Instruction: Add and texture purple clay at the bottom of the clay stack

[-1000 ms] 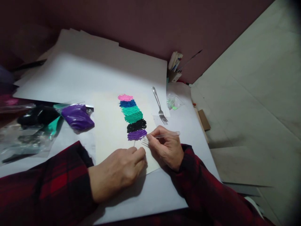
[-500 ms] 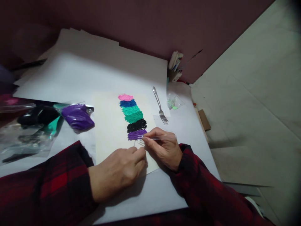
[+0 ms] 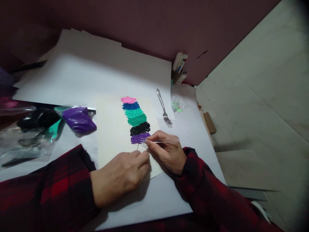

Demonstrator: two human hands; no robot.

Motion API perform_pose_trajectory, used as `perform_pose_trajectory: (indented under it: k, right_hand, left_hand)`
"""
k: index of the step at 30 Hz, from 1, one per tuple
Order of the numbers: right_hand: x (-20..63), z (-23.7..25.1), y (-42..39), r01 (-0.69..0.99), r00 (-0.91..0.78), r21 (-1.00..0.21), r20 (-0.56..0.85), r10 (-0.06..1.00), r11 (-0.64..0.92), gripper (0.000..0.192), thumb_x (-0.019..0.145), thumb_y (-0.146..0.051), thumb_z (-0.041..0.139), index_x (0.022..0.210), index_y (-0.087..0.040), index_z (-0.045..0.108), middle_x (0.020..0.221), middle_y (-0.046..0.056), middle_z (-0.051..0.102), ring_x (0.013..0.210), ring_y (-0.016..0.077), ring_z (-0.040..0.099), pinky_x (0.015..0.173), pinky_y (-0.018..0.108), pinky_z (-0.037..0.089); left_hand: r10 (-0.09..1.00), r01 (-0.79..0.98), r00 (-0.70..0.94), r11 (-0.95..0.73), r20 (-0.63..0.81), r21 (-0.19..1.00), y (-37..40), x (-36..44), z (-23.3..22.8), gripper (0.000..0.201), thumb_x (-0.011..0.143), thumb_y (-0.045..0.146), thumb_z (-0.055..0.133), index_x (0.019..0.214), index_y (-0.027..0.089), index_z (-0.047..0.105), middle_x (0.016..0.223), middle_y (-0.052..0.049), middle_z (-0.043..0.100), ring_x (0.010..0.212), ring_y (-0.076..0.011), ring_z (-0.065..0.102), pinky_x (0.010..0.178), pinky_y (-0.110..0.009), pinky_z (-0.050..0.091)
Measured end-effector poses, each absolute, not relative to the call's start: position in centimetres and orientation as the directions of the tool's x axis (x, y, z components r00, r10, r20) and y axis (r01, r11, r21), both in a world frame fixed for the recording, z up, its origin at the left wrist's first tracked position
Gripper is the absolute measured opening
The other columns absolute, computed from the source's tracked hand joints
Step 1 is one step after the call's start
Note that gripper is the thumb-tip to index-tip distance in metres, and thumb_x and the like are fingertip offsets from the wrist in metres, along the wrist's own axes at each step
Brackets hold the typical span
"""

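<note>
A cream sheet [image 3: 108,129] carries a column of textured, clay-like bands in pink, blue, greens, black and purple. Closed in a pinch, my right hand [image 3: 167,151] holds a thin clear plastic stick [image 3: 163,140], its tip at the right end of the purple band [image 3: 140,138]. My left hand [image 3: 124,172] is closed just below that band, over the sheet's lower part. A thin pale piece [image 3: 138,147] sticks up from its fingertips towards the purple; its kind and the rest of it are hidden.
A metal fork [image 3: 163,108] and a small clear bag [image 3: 179,104] with green bits lie to the right. On the left are a purple clay packet [image 3: 79,120] and a black packet [image 3: 38,117]. Large white sheets [image 3: 96,64] lie behind, and the table edge [image 3: 217,161] runs along the right.
The tip of the clear stick in my right hand has shifted very slightly at the purple band. My left hand stays in place.
</note>
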State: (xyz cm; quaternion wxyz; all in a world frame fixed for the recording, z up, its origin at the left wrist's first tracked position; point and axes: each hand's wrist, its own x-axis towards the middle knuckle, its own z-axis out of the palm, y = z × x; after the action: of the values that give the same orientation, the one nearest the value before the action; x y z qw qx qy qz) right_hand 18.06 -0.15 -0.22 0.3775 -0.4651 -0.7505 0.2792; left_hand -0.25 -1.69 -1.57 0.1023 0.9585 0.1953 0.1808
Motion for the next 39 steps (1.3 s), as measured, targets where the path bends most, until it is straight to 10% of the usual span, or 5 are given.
perform_pose_trajectory:
  k: [39]
  right_hand:
    - [18.29,0.08,-0.34,0.442,-0.32,-0.78,0.325,0.89,0.443,0.011,0.086,-0.017,0.059,0.079,-0.012,0.066,0.07,0.004,0.065,0.063,0.0109,0.06,0.058,0.023,0.046]
  left_hand:
    - [0.411,0.336,0.856,-0.903,0.313,0.266,-1.62,-0.24,-1.38,0.018,0.088,0.003,0.046,0.076,0.01,0.058,0.078,-0.008,0.055,0.063,-0.0183,0.05,0.051,-0.032,0.047]
